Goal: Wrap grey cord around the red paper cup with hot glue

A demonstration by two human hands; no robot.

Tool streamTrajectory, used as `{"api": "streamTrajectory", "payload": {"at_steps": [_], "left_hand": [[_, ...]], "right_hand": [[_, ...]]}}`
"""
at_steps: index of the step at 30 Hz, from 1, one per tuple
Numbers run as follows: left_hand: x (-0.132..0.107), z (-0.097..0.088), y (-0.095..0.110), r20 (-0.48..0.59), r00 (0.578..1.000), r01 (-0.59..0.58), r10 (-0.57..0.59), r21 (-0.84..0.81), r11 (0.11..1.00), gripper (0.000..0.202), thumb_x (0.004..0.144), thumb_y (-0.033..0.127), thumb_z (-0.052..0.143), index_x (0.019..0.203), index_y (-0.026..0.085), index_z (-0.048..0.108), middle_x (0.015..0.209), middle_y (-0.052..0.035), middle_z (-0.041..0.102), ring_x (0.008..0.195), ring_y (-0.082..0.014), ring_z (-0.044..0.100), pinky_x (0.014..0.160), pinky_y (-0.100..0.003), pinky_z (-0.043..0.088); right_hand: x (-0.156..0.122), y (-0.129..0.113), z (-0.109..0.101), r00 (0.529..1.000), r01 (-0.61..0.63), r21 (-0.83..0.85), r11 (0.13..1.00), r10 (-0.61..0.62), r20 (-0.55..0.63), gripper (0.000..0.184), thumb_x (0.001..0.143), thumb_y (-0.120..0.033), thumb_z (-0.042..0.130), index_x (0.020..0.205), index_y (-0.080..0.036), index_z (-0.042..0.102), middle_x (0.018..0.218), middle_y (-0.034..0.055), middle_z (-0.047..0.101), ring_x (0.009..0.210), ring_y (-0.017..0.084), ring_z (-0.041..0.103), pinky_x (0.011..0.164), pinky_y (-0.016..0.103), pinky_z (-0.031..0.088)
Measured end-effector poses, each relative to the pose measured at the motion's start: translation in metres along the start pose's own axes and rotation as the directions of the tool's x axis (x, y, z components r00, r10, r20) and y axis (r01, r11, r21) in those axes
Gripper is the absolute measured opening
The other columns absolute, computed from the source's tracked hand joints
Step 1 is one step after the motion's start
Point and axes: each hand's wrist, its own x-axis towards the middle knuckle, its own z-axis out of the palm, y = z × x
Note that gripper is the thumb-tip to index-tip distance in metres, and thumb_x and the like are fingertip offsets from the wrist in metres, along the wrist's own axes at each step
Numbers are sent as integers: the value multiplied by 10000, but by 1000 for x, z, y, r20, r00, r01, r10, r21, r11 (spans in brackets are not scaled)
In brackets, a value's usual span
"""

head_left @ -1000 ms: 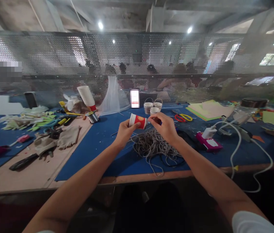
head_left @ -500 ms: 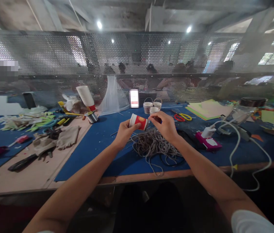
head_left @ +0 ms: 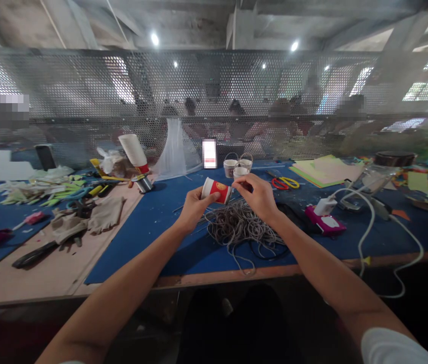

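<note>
A red and white paper cup point(head_left: 214, 189) lies tilted on its side in the air, with my left hand point(head_left: 195, 206) closed around it and the thumb across the red print. Close to the cup's right end, my right hand point(head_left: 254, 194) is closed in a pinch. Whatever its fingertips hold is too small to make out. Below both hands spreads a loose heap of grey cord point(head_left: 244, 227) on the blue mat point(head_left: 141, 242). Just behind my right hand stand several small white cups with handles point(head_left: 231, 168), partly hidden by it.
Scissors with red and yellow handles point(head_left: 285, 183) lie right of the cups, near stacked coloured paper point(head_left: 325, 171). A magenta box point(head_left: 325, 221) carries a white charger and cable. To the left are stacked paper cups point(head_left: 132, 150), a tin point(head_left: 144, 184) and gloves point(head_left: 105, 214).
</note>
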Motion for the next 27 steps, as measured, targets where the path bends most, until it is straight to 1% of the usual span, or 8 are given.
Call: {"api": "streamTrajectory", "payload": {"at_steps": [7,13,20,27], "left_hand": [[1,-1,-2,15,1000,15,-14,-13,1000,336,719,436,811,877,143,765,785,-35,714,680,-160,581,680,-275,455],[1,-2,-2,38,999,13,-13,-4,1000,358,732,441,804,895,127,752,796,-30,716,701,-155,593,708,-267,460],[1,-3,-4,47,999,16,-15,-27,1000,321,748,409,801,899,130,751,793,-22,714,689,-140,585,700,-260,457],[1,-3,-4,63,998,3,0,-48,999,297,760,389,798,910,137,756,816,-26,723,711,-144,598,716,-261,466]], "right_hand": [[1,0,-1,1000,-21,-26,999,22,15,142,963,-359,590,931,-252,677,927,25,715,802,171,641,746,316,472],[0,4,2,999,33,-10,999,-34,-22,105,951,-327,617,925,-246,679,906,16,714,785,164,645,712,306,470],[1,4,2,999,42,-18,999,-43,-26,99,949,-322,626,908,-250,679,878,10,710,760,158,637,705,304,466],[1,6,2,1000,21,-13,1000,-21,-11,116,951,-332,615,910,-248,683,878,21,710,765,166,638,712,311,469]]}}
